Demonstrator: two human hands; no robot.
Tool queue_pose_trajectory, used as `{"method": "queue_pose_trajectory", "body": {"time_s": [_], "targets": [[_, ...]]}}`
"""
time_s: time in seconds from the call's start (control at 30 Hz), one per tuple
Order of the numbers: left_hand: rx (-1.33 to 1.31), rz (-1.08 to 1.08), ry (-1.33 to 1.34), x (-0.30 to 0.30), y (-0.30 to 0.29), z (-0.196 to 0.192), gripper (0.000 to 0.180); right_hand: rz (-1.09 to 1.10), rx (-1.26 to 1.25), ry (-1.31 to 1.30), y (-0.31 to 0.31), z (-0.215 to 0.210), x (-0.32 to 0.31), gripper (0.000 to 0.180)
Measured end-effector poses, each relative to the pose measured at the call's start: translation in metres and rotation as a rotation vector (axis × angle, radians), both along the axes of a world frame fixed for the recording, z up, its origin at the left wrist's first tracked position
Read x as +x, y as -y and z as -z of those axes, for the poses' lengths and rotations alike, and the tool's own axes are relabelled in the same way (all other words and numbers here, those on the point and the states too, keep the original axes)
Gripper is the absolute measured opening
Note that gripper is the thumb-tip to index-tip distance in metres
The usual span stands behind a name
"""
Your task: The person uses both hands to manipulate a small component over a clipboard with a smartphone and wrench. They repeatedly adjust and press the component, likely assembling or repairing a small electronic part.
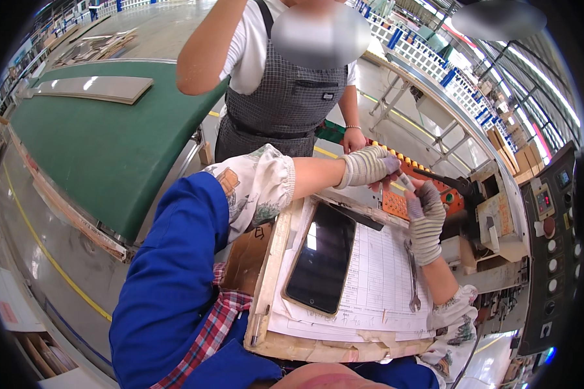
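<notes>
Left hand (368, 166) and right hand (426, 220), gloved, pinch a small pen-like tool (405, 181) together at 1 o'clock, above the clipboard (272, 285), steadying it.

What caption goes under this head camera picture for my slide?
Two gloved hands, left hand and right hand, meet over a clipboard holding a dark tablet, paper form and spanner.

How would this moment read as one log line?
left hand: gloved, pinching small pale object | right hand: gloved, touching it | below: steel spanner, black tablet on paper form
</notes>
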State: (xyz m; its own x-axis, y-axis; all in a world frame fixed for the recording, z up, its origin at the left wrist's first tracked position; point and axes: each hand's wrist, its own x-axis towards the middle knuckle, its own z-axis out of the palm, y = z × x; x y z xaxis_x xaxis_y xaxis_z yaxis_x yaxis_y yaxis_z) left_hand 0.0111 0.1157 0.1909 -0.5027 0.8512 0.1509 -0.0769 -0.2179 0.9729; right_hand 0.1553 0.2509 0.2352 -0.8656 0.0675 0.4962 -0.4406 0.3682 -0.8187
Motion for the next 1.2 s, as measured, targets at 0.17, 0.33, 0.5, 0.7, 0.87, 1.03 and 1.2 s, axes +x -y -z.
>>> {"method": "queue_pose_trajectory", "body": {"time_s": [0.17,0.33,0.5,0.7,0.87,1.03,1.2], "targets": [[-0.189,-0.027,-0.127,0.023,0.003,-0.019,0.037,0.141,0.063,-0.139,-0.024,0.015,-0.011,0.021],[-0.116,-0.068,-0.422,0.010,-0.009,0.014,0.038,0.002,-0.102,0.059,-0.006,-0.002,0.001,0.022],[-0.172,0.019,-0.458,0.028,0.002,0.002,0.028,0.018,-0.053,0.019,-0.009,0.008,-0.005,0.017],[-0.317,-0.058,-0.605,0.029,0.013,-0.019,0.023,0.004,0.448,-0.093,-0.001,-0.015,0.001,0.021],[-0.229,-0.008,-0.585,0.007,-0.002,0.014,0.018,-0.044,0.403,0.065,-0.016,0.000,-0.001,0.023],[-0.287,-0.062,-0.663,0.011,0.001,0.008,0.020,-0.160,-0.011,0.202,-0.009,-0.001,0.002,0.024],[-0.256,-0.039,-0.758,0.011,0.003,0.008,0.025,-0.088,0.477,0.072,-0.013,-0.003,0.000,0.025]]}}
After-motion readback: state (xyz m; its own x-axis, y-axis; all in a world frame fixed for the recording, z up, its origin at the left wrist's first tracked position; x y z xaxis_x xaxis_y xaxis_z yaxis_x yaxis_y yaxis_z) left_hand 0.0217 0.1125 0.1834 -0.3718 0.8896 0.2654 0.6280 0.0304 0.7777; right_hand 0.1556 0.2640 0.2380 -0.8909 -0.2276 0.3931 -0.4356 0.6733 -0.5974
